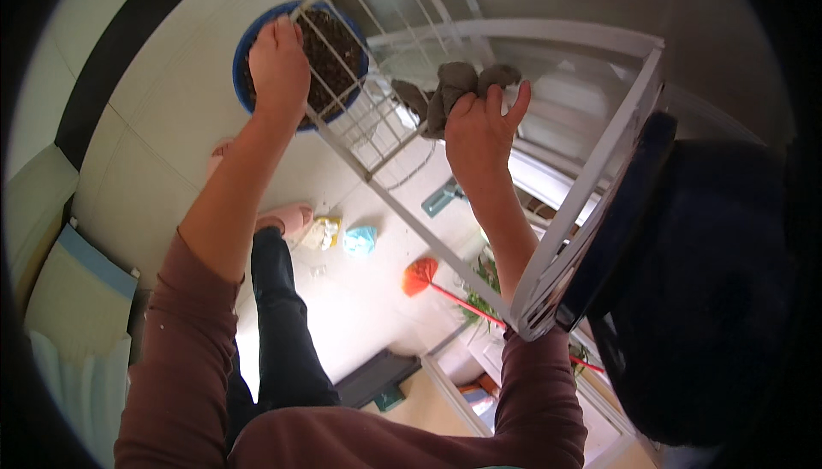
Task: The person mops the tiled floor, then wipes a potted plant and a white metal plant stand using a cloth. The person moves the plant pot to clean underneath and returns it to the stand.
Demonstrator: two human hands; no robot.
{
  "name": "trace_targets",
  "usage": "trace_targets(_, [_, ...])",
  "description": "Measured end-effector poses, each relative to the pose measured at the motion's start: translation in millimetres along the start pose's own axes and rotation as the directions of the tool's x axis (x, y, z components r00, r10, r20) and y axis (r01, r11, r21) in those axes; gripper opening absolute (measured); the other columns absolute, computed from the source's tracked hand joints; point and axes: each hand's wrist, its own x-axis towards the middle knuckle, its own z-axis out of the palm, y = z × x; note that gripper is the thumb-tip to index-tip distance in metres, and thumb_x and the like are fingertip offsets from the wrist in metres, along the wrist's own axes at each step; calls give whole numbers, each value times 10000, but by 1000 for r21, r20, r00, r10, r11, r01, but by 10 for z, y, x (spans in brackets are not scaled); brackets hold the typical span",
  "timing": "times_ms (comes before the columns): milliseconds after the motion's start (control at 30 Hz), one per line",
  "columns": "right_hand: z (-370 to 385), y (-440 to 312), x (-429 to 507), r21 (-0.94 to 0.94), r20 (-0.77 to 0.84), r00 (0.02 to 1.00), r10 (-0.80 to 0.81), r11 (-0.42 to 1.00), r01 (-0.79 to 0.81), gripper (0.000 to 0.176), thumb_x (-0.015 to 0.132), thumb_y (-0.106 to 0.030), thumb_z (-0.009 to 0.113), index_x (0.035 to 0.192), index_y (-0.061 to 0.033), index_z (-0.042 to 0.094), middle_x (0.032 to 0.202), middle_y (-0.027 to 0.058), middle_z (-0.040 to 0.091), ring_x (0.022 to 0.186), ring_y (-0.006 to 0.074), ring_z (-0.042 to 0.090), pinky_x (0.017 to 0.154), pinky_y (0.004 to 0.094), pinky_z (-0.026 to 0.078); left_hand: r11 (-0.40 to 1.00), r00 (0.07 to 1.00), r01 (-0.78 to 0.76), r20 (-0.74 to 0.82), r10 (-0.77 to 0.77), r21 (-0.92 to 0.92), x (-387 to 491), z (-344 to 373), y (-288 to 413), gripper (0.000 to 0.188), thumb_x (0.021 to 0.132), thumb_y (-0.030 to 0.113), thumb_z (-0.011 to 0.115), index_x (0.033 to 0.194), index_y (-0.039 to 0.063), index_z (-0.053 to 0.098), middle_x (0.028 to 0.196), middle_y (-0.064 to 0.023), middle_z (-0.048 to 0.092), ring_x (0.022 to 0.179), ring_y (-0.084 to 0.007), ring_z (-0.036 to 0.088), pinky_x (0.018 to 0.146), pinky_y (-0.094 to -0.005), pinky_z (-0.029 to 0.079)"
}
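My left hand (279, 70) is closed around the edge of a white metal wire rack (401, 196), near its upper left end. My right hand (480, 128) presses a bunched grey-brown cloth (454, 87) against the rack's wire bars, its little finger sticking out. The rack is tilted and stretches between both arms, with part of its frame passing over my right forearm. Beneath the left hand and the bars, a round blue tub (241, 77) holds dark brown soil (331, 51).
On the pale tiled floor lie a light blue plastic bag (359, 239), a yellow-and-white bag (323, 232) and a green dustpan-like object (442, 198). An orange-bristled broom (420, 276) is near green plants (481, 283). A large dark blue object (706, 276) stands close on the right.
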Motion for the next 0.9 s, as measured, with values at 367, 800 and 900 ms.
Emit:
trace_targets(367, [203,192,-807,449,-157,820,550,780,-437,352,817,-186,540,1061,67,508,1046,241,527,987,420,462,861,492,370,994,998,41,54,-36,-103,72,-121,-157,277,933,257,479,828,9,543,811,-9,532,753,-87,471,781,-223,413])
trace_targets(800, [337,177,-283,-35,177,923,341,940,-341,297,743,-120,578,961,74,525,887,150,562,853,306,571,699,358,522,975,995,96,-20,-102,-201,113,-102,-196,266,922,263,499,911,8,571,838,-7,559,815,-95,522,794,-220,408])
trace_targets(900, [262,175,-279,-86,278,896,346,938,-335,218,743,-107,571,877,59,529,808,133,569,786,257,595,593,304,531,976,994,108,-10,-112,-189,99,-89,-154,274,921,264,501,896,2,577,829,-11,562,806,-97,524,779,-222,411])
